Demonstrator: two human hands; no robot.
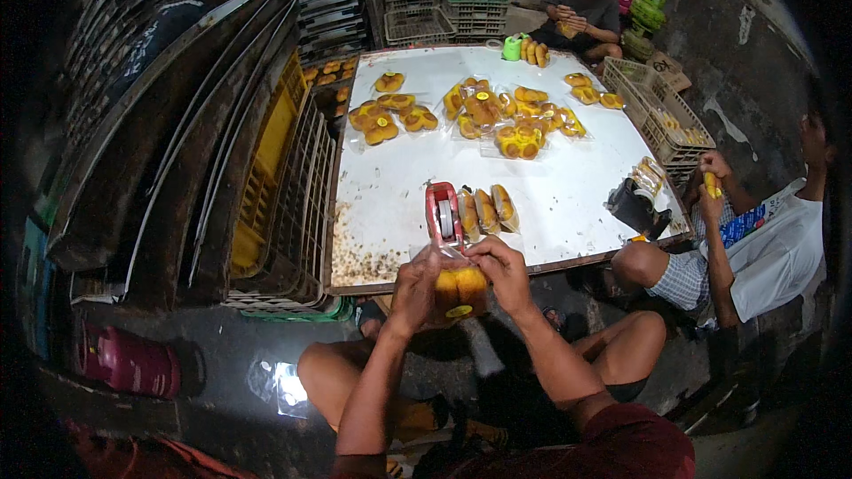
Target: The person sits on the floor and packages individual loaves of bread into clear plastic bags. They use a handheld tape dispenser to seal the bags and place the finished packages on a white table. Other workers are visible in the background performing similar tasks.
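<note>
Both my hands hold the top of a clear plastic bag of bread rolls [460, 287], just off the table's near edge. My left hand [414, 293] pinches the gathered plastic at one side, and my right hand [502, 269] grips the opposite side of the bag's mouth. A round yellow sticker shows on the bag's lower part. Directly beyond my fingers stands a red tape dispenser [442, 213] with a roll of tape in it. Several bagged rolls [488, 209] are lined up to its right.
The white-topped table [393, 193] bears bagged bread in a left group [383, 121] and a central heap [486, 106]. A black tape dispenser [636, 206] lies at right. Trays and crates [293, 193] rise at left. Co-workers sit at the far side and right, each holding bread.
</note>
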